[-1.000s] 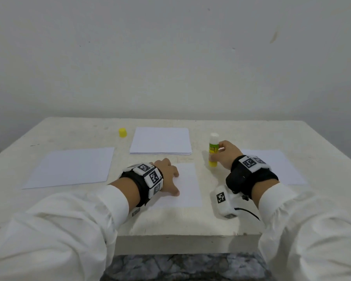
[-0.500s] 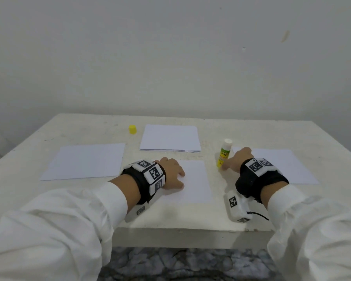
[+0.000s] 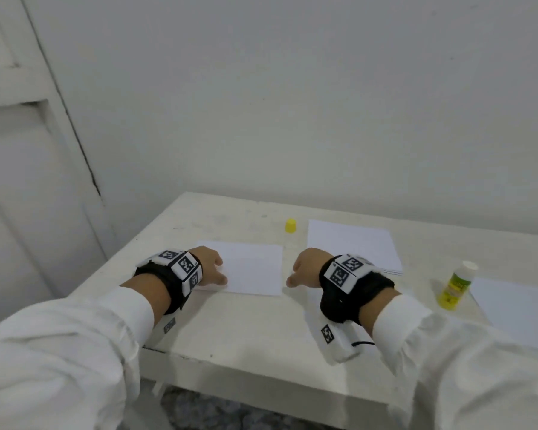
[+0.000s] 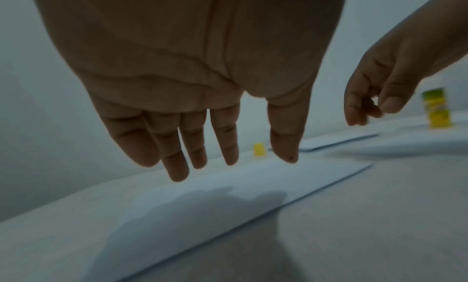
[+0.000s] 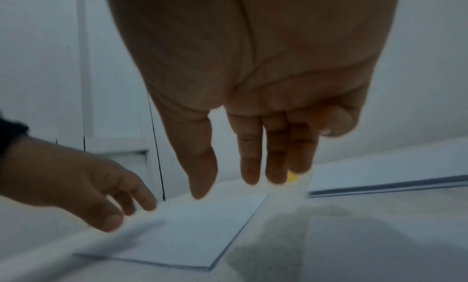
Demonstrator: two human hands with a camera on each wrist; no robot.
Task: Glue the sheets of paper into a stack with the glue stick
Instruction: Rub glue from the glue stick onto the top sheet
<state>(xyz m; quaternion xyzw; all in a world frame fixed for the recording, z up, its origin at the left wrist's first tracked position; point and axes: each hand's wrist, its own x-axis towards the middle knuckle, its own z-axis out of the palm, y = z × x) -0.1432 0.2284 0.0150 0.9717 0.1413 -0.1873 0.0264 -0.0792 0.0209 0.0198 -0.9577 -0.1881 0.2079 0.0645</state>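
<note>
Head view is showing both hands empty: the left hand (image 3: pixel 210 268) is resting relaxed fingers on a paper sheet (image 3: pixel 249 268) at centre, while the right hand (image 3: pixel 305 270) is hovering loosely curled beside it. With the glue stick (image 3: pixel 455 285) standing at right, lifting this sheet by opposite edges probably suits best.

I'm seeing no readable words anywhere, glue stick (image 3: pixel 455 285) label at right of the frame showing only a green-yellow blur, wristbands (image 3: pixel 185 265) carrying black-and-white square marker codes, no numbers
</note>
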